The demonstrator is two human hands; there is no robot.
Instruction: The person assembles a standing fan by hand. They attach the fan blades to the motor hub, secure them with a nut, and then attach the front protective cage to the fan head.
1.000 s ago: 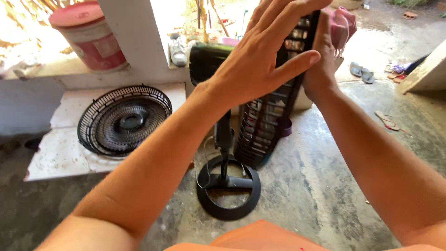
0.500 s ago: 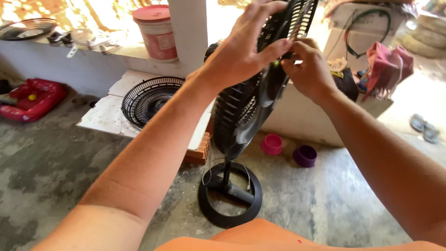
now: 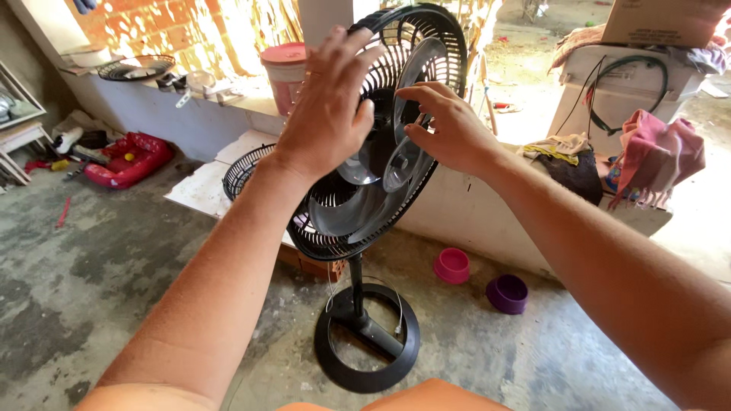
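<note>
**Pedestal fan between two raised hands**

Pedestal fan [image 3: 373, 152] stands upright on the concrete floor [image 3: 114, 266], right in front of me, its head at the level of both hands. I see my left hand [image 3: 327, 106] spread open, fingers splayed, held against the near side of the fan's blades; I cannot tell whether the palm truly touches them. My right hand [image 3: 449, 129] reaches in from the right with fingers loosely curled, fingertips at the silvery blades [image 3: 396, 164] near the hub. It does not look clamped on anything.

The fan has a black ribbed rear guard [image 3: 426, 30] forming a round cage behind the blades, with no front cover on it. The blades are translucent grey and shiny. A thin black pole runs down to a ring-shaped black base [image 3: 367, 346], with a thin cord looping beside the pole.

Behind the fan, to the left, a second black fan grille [image 3: 240, 171] lies on a white slab. A pink bucket [image 3: 285, 72] stands on the ledge behind. On the floor to the right sit a pink bowl [image 3: 452, 265] and a purple bowl [image 3: 507, 294], near each other. A red pet bed [image 3: 129, 158] lies far left.
</note>
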